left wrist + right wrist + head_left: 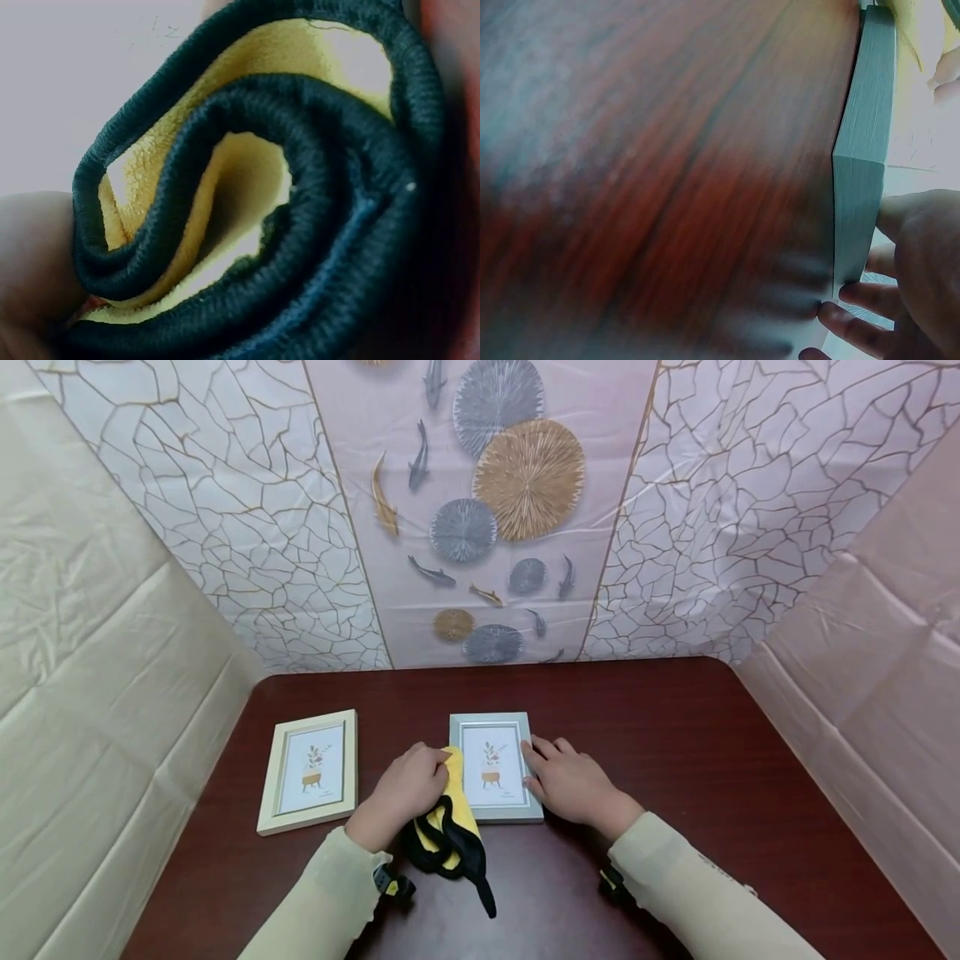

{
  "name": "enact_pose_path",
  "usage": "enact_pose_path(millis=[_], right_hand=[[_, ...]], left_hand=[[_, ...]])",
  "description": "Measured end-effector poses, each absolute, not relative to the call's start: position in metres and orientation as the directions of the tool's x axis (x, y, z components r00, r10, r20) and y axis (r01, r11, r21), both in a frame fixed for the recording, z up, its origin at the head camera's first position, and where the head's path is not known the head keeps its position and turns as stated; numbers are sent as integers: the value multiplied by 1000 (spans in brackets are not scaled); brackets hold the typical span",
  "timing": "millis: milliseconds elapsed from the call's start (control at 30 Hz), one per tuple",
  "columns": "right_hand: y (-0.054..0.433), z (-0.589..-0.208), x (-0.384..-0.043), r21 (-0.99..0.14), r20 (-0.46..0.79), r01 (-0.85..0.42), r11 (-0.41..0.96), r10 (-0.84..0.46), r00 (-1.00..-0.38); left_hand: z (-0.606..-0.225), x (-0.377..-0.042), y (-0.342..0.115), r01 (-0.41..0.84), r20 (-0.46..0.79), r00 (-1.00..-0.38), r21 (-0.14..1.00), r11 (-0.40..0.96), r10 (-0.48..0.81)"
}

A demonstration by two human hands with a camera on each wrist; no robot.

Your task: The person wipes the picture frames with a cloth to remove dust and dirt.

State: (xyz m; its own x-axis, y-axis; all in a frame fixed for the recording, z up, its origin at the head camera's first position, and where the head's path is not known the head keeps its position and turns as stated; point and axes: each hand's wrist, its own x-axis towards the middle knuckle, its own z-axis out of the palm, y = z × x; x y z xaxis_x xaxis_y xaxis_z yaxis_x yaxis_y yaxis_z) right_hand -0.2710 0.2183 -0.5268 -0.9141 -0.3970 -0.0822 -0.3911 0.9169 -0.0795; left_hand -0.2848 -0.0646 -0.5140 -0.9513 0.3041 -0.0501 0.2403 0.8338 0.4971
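Note:
My left hand (412, 781) grips a yellow cloth (461, 793) with black edging at the left side of a grey-blue picture frame (489, 720). The cloth hangs in folds below the hand, its black-edged corner trailing toward me. Close up in the left wrist view, the folded cloth (247, 180) curls in layers. My right hand (573, 783) rests along the frame's right border, thumb and index finger on it. In the right wrist view, the fingers (859, 330) reach past the frame's side (859, 202) down to the table. The frame lies face up with a plant print inside.
A cream picture frame (350, 768) with a similar plant print lies to the left on the dark red wooden table (645, 710). A patterned cloth backdrop (480, 610) stands behind the table, and pale padded panels (112, 693) flank both sides.

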Motion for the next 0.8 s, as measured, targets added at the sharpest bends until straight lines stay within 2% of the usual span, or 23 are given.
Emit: enact_pose_path(millis=[567,800], right_hand=[[219,-527,-271,-78,-65,-401,913,-406,-911],[221,-529,-270,-107,-43,-420,901,-426,-904]], left_hand=[[-513,-311,-63,236,-72,-948,493,837,310],[-510,-317,-63,224,-79,-946,542,810,314]])
